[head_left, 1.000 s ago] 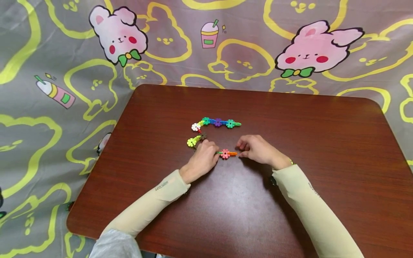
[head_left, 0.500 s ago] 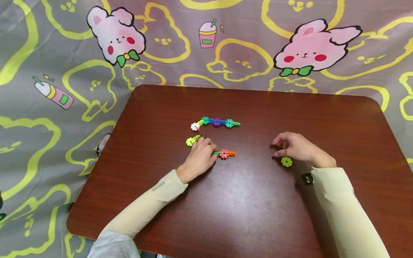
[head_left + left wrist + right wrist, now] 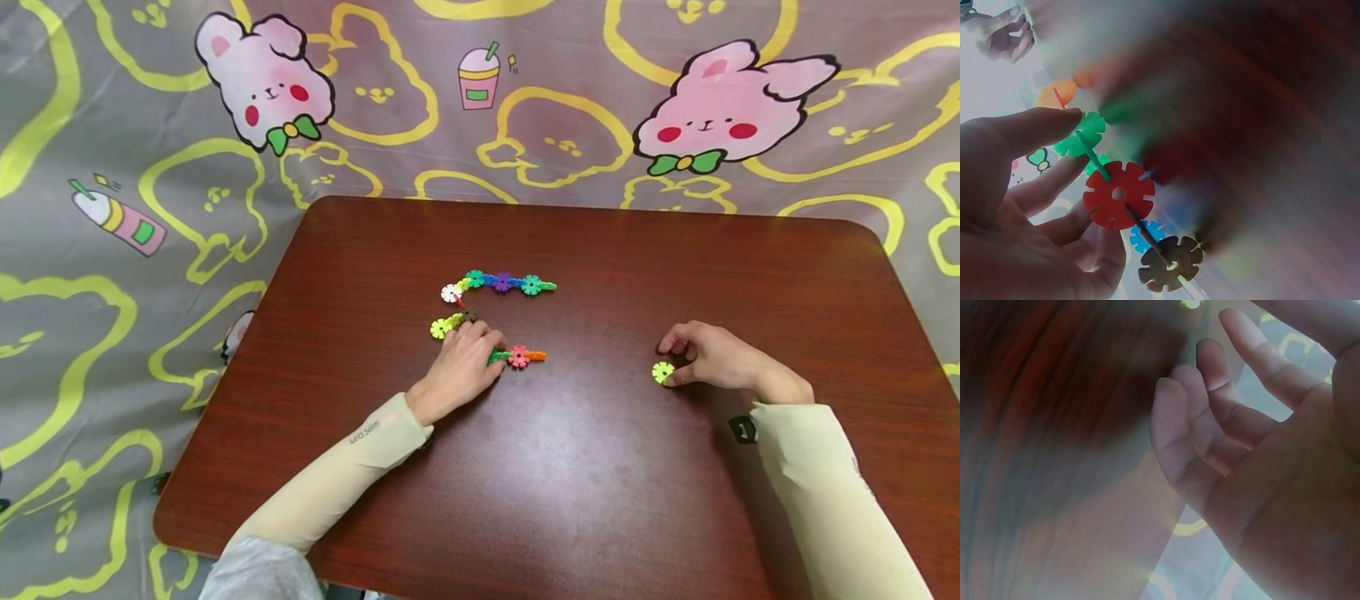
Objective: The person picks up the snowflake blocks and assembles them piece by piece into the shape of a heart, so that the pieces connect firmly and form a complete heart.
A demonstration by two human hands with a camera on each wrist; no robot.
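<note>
A chain of interlocking snowflake discs lies on the table in the head view. My left hand (image 3: 465, 367) rests over its near part, and in the left wrist view the thumb and a finger pinch a green snowflake disc (image 3: 1082, 134). Linked to that are a red disc (image 3: 1119, 195) and a dark brown disc (image 3: 1170, 264). A pink disc (image 3: 519, 357) and an orange disc (image 3: 536, 356) form the near end. My right hand (image 3: 720, 358) is by a loose yellow-green snowflake disc (image 3: 662, 372), its thumb at the disc's edge. The fingers are parted and loosely bent in the right wrist view.
The chain bends back past a yellow disc (image 3: 440, 329) and a white disc (image 3: 451, 293), then runs right through a purple disc (image 3: 502, 282). The brown table (image 3: 585, 483) has rounded corners. A patterned cloth (image 3: 405, 142) hangs behind it.
My right hand has moved right from the orange end of the chain to the loose yellow-green disc, now lower beside it. My left hand stays on the chain.
</note>
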